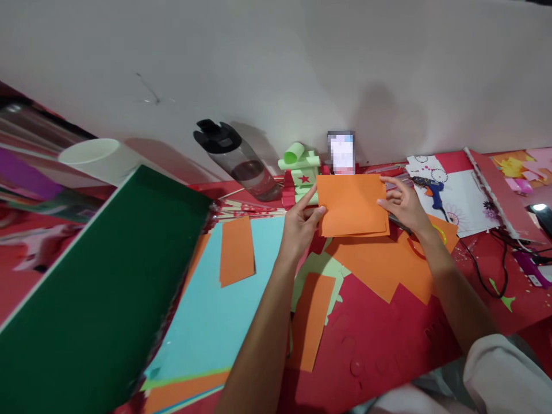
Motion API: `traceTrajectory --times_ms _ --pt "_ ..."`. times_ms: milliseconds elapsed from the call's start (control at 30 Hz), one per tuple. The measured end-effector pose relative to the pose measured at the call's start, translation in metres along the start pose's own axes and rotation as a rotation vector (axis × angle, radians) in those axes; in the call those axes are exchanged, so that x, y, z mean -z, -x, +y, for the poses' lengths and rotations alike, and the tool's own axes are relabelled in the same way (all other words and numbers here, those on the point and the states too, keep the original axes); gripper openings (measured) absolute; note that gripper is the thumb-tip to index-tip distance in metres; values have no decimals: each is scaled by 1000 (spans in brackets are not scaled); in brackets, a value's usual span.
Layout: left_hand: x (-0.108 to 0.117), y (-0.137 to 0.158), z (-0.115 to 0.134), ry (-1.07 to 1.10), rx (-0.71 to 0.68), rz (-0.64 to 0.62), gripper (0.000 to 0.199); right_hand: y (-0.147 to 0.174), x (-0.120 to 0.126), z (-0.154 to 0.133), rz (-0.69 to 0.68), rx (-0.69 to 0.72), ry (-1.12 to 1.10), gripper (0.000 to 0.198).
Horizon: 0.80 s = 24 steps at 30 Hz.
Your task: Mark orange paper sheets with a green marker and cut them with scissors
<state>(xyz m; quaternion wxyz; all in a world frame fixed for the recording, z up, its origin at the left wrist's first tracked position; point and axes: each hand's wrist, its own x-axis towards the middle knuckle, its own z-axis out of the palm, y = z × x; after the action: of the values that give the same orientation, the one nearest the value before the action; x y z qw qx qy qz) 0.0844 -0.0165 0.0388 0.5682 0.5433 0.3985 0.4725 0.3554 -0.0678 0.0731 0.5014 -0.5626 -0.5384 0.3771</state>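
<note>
Between my two hands, raised above the table, is a small stack of orange paper (352, 204) with slightly uneven edges. My left hand (302, 221) pinches its left edge between thumb and fingers. On the opposite edge, my right hand (401, 201) grips near the upper corner. Under the stack and my right wrist lie larger orange sheets (371, 261), with scissors (439, 233) with yellow and orange handles partly hidden by my wrist. An orange strip (313, 322) rests below my left hand, over light green paper scraps (304, 276).
A water bottle (241, 164) and a green paper model (304, 172) with a red star stand by the wall, near a blurred phone (342, 152). Blue sheets (215, 310) and a dark green board (107, 287) occupy the left. A glue gun (435, 192) lies right.
</note>
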Motion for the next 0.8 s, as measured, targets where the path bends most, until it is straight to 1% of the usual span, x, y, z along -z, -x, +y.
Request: traceTrajectory --times_ms 233,367,400,500,533,700,800 --pt "-1 -1 -1 -15 -52 5 78 0 0 5 18 -13 -7 63" --pt "-2 -1 -1 -16 -65 3 77 -2 1 6 32 -29 -39 62" --pt "-2 -1 -1 -13 -65 4 77 -2 1 6 34 -25 -44 59" --pt "-4 -1 -1 0 -57 6 76 -3 1 5 45 -9 -5 40" --pt "-4 0 -1 9 -52 6 76 -3 0 4 51 -9 18 37" --pt "-6 1 -1 35 -18 1 79 -2 -1 -2 112 -33 79 42" --pt "-9 3 2 59 9 -37 77 -1 -1 -5 116 -16 125 45"
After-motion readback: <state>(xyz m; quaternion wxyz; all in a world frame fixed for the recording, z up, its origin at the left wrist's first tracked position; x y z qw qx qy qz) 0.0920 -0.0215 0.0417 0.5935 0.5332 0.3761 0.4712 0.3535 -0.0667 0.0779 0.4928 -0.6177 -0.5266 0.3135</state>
